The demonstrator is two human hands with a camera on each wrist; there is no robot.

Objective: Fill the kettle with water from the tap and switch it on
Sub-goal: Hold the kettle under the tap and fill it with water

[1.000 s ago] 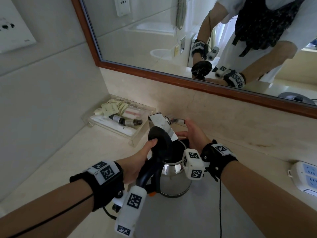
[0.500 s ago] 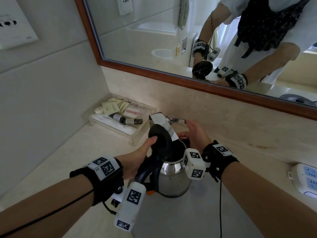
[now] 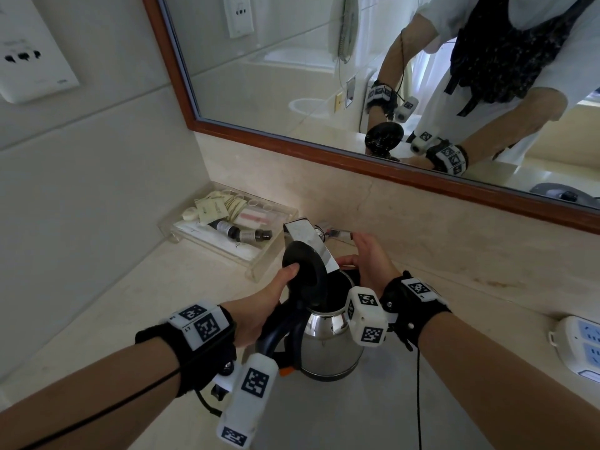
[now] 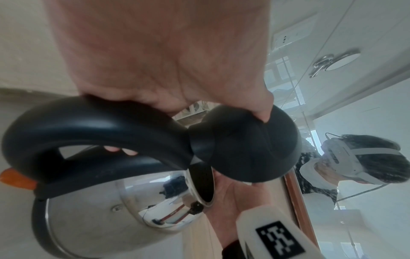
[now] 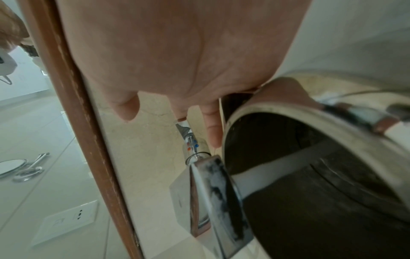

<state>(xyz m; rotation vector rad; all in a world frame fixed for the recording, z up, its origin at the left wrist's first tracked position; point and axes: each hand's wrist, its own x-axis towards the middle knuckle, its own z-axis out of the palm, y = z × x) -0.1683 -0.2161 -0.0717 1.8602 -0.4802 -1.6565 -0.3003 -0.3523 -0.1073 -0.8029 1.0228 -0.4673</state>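
A steel kettle (image 3: 331,345) with a black handle (image 4: 88,126) hangs under the chrome tap spout (image 3: 308,241), whose end reaches over the kettle's open mouth (image 5: 310,157). My left hand (image 3: 259,306) grips the handle, and its thumb presses the raised black lid (image 3: 302,264) back. My right hand (image 3: 373,261) lies beside the rim, thumb against the rim (image 5: 310,112). Its straight fingers touch the tip of the tap lever (image 3: 339,234). No water stream shows.
A clear tray (image 3: 259,264) of toiletries stands at the back left, close to the tap. At the right edge of the marble counter lies a white power strip (image 3: 581,349). A wood-framed mirror (image 3: 324,151) runs along the back wall. A wall socket (image 3: 29,60) is high on the left.
Both hands and the kettle stay in nearly the same place under the spout. Only the view has shifted slightly.
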